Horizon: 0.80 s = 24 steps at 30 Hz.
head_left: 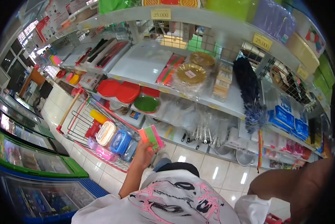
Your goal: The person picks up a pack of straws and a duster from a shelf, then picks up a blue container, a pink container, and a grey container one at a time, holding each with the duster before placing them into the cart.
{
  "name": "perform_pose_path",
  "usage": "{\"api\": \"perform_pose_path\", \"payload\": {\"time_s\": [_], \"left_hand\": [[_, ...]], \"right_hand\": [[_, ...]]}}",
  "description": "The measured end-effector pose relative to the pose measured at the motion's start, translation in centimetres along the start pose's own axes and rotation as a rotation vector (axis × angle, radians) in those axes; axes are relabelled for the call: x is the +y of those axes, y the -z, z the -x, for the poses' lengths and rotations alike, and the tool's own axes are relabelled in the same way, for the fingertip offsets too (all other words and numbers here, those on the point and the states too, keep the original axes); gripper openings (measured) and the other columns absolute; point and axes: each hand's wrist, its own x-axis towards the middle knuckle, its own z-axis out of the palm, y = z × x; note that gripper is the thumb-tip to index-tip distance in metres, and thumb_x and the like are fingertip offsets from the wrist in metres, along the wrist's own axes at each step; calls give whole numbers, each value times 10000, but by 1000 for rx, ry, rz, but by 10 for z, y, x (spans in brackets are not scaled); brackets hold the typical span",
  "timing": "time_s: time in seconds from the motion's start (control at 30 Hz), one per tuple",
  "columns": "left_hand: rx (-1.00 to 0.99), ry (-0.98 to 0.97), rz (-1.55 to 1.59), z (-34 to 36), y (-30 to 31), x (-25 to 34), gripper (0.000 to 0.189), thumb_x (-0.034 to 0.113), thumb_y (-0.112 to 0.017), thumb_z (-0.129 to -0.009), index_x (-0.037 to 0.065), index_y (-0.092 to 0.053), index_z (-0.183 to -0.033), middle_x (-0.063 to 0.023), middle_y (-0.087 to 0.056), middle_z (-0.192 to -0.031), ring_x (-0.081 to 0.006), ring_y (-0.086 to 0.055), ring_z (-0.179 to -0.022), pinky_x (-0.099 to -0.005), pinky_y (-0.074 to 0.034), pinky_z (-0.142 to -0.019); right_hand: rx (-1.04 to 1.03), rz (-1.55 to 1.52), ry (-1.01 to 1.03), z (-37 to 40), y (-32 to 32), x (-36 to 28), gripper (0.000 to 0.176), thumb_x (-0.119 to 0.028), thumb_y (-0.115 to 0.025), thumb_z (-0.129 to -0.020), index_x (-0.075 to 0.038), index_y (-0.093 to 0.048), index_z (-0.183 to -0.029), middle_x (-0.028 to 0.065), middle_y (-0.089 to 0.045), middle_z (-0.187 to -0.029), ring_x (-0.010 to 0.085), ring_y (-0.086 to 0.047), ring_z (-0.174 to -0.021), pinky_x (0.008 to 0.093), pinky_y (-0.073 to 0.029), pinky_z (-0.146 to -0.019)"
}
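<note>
My left hand [146, 150] is closed on a flat pack with bright orange, green and pink bands [152, 136], held over the near side of a shopping cart [72, 127]. Similar banded packs [169, 71] lie on the shelf ahead. Inside the cart are a white and orange food container [106, 133], a blue lidded container [120, 142], a pink wrapped item [105, 153] and a yellow item [98, 116]. My right arm [279, 183] is bent up along the right edge, and its hand is out of the picture.
Gold plates [190, 73], wrapped wooden pieces [222, 81] and a dark feathery duster [246, 82] are on or by the shelf. Red trays [119, 90] and a green tray [146, 104] lie below. Glass-topped freezers [29, 158] line the left side.
</note>
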Motion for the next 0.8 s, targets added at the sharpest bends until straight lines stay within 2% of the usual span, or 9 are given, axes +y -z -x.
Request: {"api": "perform_pose_path", "payload": {"time_s": [0.07,0.1,0.17,0.23,0.37,0.4,0.43,0.5,0.8], "left_hand": [[53,-17,-45,1,16,-4,377,21,-496,-789,47,-471,-1164,-81,-584,-1018,-231,-605,-960,-443,-499,-889],[54,4,-34,-1,27,-6,373,-3,-483,-800,48,-463,-1169,-94,-571,-1086,-235,-602,-985,-428,-496,-897],[77,-4,-38,-2,25,1,382,-5,-478,-801,48,-460,-1179,-94,-572,-1085,-238,-602,-987,-428,-495,-900],[137,-33,-10,-2,25,9,385,-4,-469,-806,51,-458,-1187,-92,-574,-1079,-244,-601,-993,-431,-491,-909],[167,-91,-33,-8,31,21,401,60,-487,-810,68,-463,-1211,-83,-596,-1077,-221,-602,-1032,-386,-524,-837],[145,-117,-21,-14,30,21,401,60,-487,-810,68,-463,-1211,-83,-596,-1077,-221,-602,-1032,-386,-524,-837],[148,-113,-37,-18,32,27,397,67,-490,-813,68,-463,-1209,-82,-597,-1076,-219,-607,-1019,-388,-526,-837],[201,-90,-28,-24,46,30,380,79,-511,-812,68,-467,-1189,-76,-596,-1072,-216,-621,-984,-382,-537,-827],[240,-42,10,-43,70,73,339,42,-517,-832,82,-492,-1167,-54,-581,-1079,-200,-604,-959,-364,-497,-874]], "right_hand": [[-4,-29,-38,14,14,5,718,-350,-637,-831,-19,-289,-1365,185,-437,-1297,256,-546,-1030,354,-447,-881],[5,-34,-43,7,2,4,707,-344,-635,-831,-18,-295,-1358,185,-441,-1290,257,-547,-1029,356,-447,-880],[43,-39,-64,87,88,8,686,-332,-633,-830,-17,-307,-1345,187,-448,-1278,259,-548,-1026,361,-447,-879],[80,-54,-79,29,7,8,665,-321,-630,-829,-15,-320,-1331,188,-456,-1265,261,-549,-1023,365,-448,-877],[132,-122,-19,-20,-55,15,623,-297,-625,-827,-13,-345,-1305,191,-471,-1239,264,-552,-1016,374,-448,-873],[152,-123,9,-12,-45,20,613,-291,-624,-826,-12,-351,-1298,192,-475,-1233,265,-552,-1015,376,-448,-872],[180,-122,26,-36,-75,21,602,-285,-623,-826,-11,-357,-1292,193,-478,-1226,266,-553,-1013,378,-449,-872],[228,-144,30,12,-30,30,581,-273,-620,-825,-10,-370,-1278,194,-486,-1214,267,-554,-1010,382,-449,-870],[450,-206,-113,-17,-115,35,489,-220,-609,-820,-3,-426,-1218,201,-520,-1156,275,-559,-996,402,-450,-862]]}}
